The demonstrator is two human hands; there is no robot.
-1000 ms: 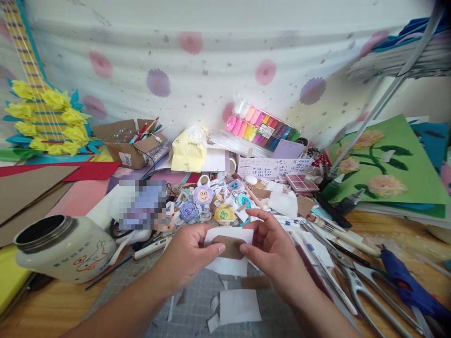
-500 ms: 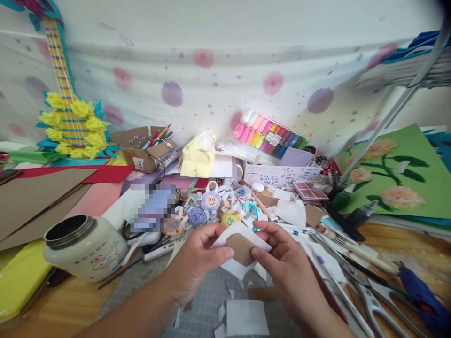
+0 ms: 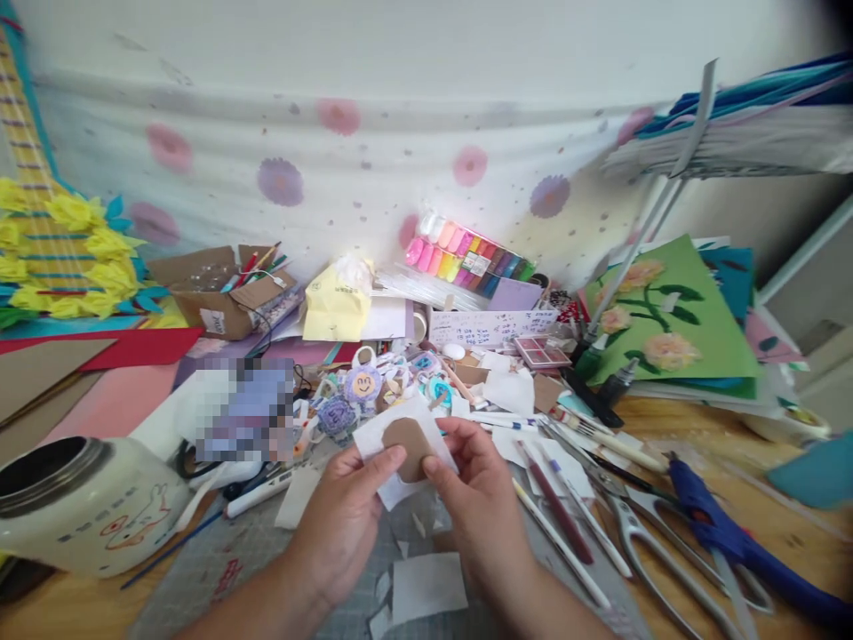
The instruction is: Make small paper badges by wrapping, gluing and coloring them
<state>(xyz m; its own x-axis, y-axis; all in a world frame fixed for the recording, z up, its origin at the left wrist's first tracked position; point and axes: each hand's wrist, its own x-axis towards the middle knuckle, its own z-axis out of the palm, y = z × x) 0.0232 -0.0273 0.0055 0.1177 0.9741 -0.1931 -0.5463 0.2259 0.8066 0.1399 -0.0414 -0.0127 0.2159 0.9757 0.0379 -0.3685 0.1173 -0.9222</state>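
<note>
Two hands, one left hand (image 3: pixel 356 498) and one right hand (image 3: pixel 476 480), both grip one white sheet (image 3: pixel 371 436) with one brown card (image 3: pixel 408 440) lying on it, each thumb pressing on top and the fingers curled behind. This pair is raised above the near middle of the grey mat (image 3: pixel 257 529). One white rectangle (image 3: pixel 430 588) lies on the mat just on the near side of them, with several small scraps to its left.

To the right of the right hand are three slim tools: one pale pencil (image 3: pixel 561 547), one dark red stick (image 3: pixel 556 502) and one white pen (image 3: pixel 592 520). Farther right on the bench (image 3: pixel 753 444) lie one pair of silver scissors (image 3: pixel 630 538) and one blue glue gun (image 3: pixel 713 516); one jar (image 3: pixel 107 511) stands at the near left.

Compared with half a second ago, the card is turned more upright, its slant from far left to near right now steeper, and the whole view is shifted so that things appear farther left. The card's long axis runs mostly far to near, leaning a little; its rounded far end points away from the person and slightly left.
</note>
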